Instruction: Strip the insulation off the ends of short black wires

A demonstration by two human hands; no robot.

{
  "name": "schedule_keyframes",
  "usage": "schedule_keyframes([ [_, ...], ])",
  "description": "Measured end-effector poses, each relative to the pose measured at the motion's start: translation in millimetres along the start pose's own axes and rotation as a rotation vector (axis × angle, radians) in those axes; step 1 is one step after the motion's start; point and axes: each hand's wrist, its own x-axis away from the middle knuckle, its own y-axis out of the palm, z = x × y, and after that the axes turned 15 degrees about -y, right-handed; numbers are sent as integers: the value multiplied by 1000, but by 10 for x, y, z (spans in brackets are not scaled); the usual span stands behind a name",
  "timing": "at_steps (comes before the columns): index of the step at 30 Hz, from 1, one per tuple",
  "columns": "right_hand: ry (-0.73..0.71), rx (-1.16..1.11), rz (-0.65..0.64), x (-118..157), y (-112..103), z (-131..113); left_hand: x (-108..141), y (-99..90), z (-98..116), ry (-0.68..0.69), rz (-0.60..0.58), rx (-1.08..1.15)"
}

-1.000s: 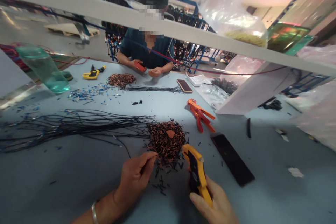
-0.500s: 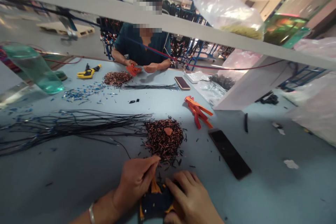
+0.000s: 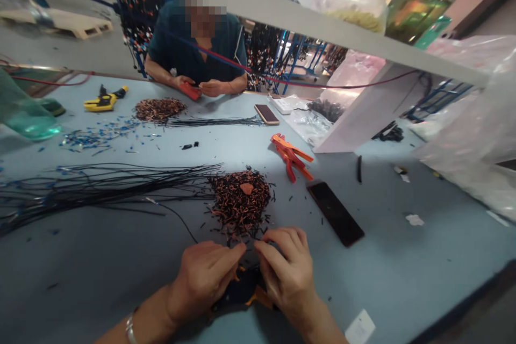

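My left hand [image 3: 205,274] is closed in a pinch, and a thin black wire [image 3: 181,220] runs to it from the left. My right hand [image 3: 288,269] has its fingers bent together close beside the left fingertips; whatever lies between them is too small to make out. Below both hands is a dark tool with orange parts [image 3: 242,291], partly hidden by them. Just beyond the fingertips lies a pile of short black and copper-coloured pieces [image 3: 239,204]. A bundle of long black wires [image 3: 108,188] stretches left from the pile.
A phone [image 3: 335,214] and red-orange pliers [image 3: 291,156] lie to the right. Across the table a person [image 3: 197,48] holds a red tool. Yellow pliers [image 3: 100,102], blue-tipped bits [image 3: 100,134] and a green bottle [image 3: 28,113] are at the left. A white beam [image 3: 258,5] crosses above.
The view has shifted right and down. My right hand has risen from the dark tool to beside my left fingertips. A white tag has come into view at the bottom right.
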Motion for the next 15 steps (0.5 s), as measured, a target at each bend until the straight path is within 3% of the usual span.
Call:
schedule_keyframes([
  [10,47,126,-16,-39,39,-25,18,40,44,16,-2,-23],
  [15,56,172,2,13,-10,131,10,20,39,12,17,-5],
])
